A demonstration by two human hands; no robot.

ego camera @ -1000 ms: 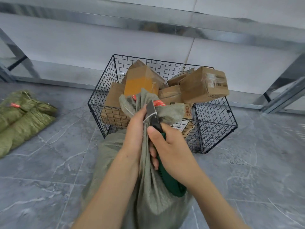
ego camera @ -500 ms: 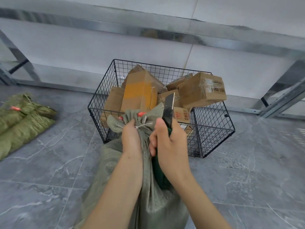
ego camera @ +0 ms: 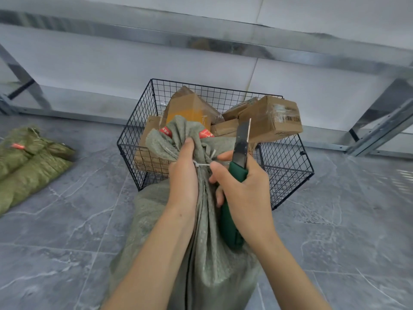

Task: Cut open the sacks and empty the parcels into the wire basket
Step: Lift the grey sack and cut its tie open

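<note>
mid-frame: wire basket (ego camera: 288, 175) was full of parcels (ego camera: 270, 117) | left hand (ego camera: 183, 175) fingers clamped on tied sack (ego camera: 212, 276) neck | right hand (ego camera: 250, 191) fingers wrapped round knife (ego camera: 240, 144)

One wide-angle head-worn camera looks forward and down from close above the sack (ego camera: 212, 276), wire basket (ego camera: 287, 175) just beyond, grey floor (ego camera: 67, 231) around, wall (ego camera: 111, 63) far.

Grey marbled floor (ego camera: 67, 242) — metal shelf frame (ego camera: 201, 42) behind.

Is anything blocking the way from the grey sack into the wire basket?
Yes. A white cable tie binds the sack neck where the left hand grips it. The wire basket top is open, though piled with boxes.
</note>
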